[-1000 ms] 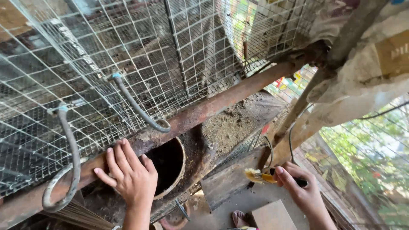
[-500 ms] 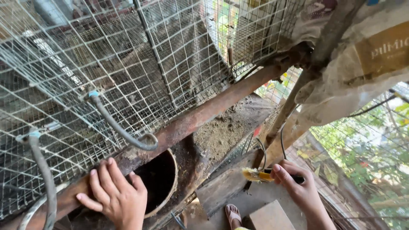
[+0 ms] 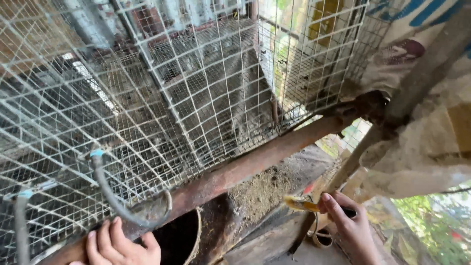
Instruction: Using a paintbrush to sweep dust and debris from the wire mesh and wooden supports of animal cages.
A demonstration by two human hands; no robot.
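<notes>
Right hand pinches a small yellow-tipped brush, bristles jutting leftward; left hand lies flat, gripping nothing, on rusty beam.

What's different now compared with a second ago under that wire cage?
The view has tilted upward, so the wire cage fills more of the picture. The left hand has slid lower in the frame, still resting on the rusty beam beside the round opening. The right hand keeps its grip on the small yellow brush, barely shifted.
</notes>
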